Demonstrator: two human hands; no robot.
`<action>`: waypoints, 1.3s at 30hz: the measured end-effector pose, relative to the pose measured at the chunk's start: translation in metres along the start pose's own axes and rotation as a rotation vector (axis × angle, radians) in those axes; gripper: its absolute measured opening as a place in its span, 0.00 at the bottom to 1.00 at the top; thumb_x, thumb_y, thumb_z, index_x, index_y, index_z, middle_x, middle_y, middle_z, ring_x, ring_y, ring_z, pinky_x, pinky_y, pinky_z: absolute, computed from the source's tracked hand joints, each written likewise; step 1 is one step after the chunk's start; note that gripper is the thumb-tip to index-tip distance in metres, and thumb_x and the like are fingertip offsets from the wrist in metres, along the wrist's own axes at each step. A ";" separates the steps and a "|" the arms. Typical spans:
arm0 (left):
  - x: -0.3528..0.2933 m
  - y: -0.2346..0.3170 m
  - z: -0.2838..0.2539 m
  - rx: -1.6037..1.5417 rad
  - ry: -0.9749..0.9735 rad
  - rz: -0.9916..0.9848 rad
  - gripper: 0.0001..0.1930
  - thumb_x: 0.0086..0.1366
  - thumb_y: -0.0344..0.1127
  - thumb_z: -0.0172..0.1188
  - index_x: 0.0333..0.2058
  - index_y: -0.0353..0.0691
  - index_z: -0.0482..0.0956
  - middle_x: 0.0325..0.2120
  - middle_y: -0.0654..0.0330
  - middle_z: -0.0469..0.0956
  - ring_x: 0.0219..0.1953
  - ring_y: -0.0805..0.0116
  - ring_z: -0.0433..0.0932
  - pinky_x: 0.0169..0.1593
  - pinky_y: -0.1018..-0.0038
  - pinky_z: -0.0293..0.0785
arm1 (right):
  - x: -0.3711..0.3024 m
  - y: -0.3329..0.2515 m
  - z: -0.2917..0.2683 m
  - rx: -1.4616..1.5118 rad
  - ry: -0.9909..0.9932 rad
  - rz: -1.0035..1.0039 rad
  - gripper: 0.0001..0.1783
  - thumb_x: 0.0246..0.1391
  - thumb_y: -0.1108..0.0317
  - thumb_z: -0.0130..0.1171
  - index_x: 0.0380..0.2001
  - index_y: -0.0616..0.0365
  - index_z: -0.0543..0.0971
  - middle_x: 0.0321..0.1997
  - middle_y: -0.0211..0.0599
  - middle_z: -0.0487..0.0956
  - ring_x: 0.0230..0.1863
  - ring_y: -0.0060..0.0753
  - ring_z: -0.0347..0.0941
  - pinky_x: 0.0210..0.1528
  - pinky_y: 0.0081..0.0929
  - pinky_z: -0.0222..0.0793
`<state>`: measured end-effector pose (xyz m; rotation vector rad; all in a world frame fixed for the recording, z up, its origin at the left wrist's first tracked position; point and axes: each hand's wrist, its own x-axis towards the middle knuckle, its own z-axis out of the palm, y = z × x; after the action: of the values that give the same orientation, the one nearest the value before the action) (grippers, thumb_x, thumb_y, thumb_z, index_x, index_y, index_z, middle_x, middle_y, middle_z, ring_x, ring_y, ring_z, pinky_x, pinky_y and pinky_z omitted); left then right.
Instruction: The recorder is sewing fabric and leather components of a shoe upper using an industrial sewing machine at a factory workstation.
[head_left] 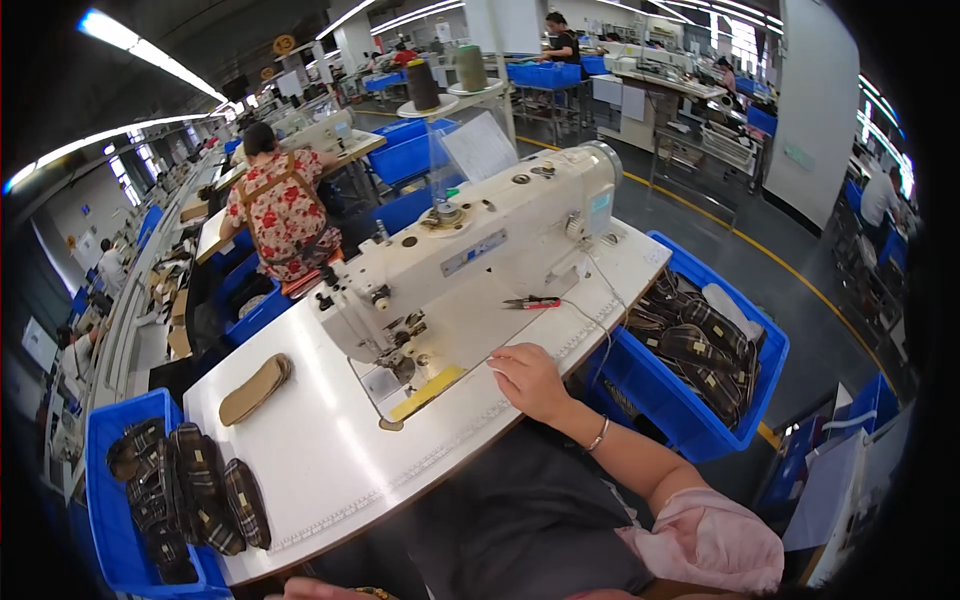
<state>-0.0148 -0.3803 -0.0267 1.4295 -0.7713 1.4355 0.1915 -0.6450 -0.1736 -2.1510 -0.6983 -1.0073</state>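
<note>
My right hand (pixel 532 380) rests at the front edge of the white sewing table (pixel 300 470), fingers stretched loosely toward the sewing machine (pixel 480 250). Nothing plainly shows in its grasp. Just beyond it on the machine bed lie thread snips (pixel 532 303) with red and black handles. A yellow strip (pixel 427 393) sits by the needle area. Only a sliver of my left hand (pixel 318 590) enters at the lower edge, below the table; its fingers are mostly cut off. To the left on the tabletop lies a small stack of tan insole-shaped pieces (pixel 255 390).
Dark plaid slippers (pixel 205 485) fill and overhang a blue bin (pixel 110 545) at the left. More plaid pieces (pixel 695 340) lie in a blue bin (pixel 690 440) at the right. Thread cones (pixel 423 85) stand behind the machine. A co-worker in a floral shirt (pixel 285 215) sits ahead.
</note>
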 end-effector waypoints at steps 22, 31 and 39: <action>0.041 0.065 0.007 -0.251 0.325 0.425 0.04 0.71 0.34 0.54 0.41 0.43 0.74 0.43 0.72 0.75 0.33 0.76 0.76 0.34 0.73 0.71 | 0.013 0.015 0.045 0.212 -0.054 0.287 0.06 0.47 0.76 0.64 0.31 0.59 0.82 0.36 0.40 0.82 0.40 0.44 0.78 0.44 0.35 0.74; 0.044 0.068 0.004 -0.316 0.294 0.386 0.06 0.71 0.37 0.55 0.42 0.43 0.74 0.43 0.71 0.75 0.34 0.75 0.77 0.34 0.72 0.71 | 0.013 0.011 0.045 0.206 -0.062 0.299 0.06 0.47 0.77 0.64 0.31 0.59 0.82 0.36 0.40 0.81 0.40 0.44 0.78 0.44 0.35 0.74; 0.046 0.010 -0.011 -0.095 0.262 0.265 0.15 0.73 0.48 0.49 0.37 0.43 0.77 0.26 0.66 0.63 0.31 0.68 0.65 0.34 0.69 0.62 | 0.016 0.013 0.043 0.237 -0.040 0.289 0.06 0.47 0.79 0.63 0.31 0.61 0.81 0.37 0.41 0.81 0.41 0.46 0.77 0.45 0.35 0.73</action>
<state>-0.0229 -0.3652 0.0189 1.0686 -0.8700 1.7230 0.2288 -0.6187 -0.1861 -1.9968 -0.4804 -0.6948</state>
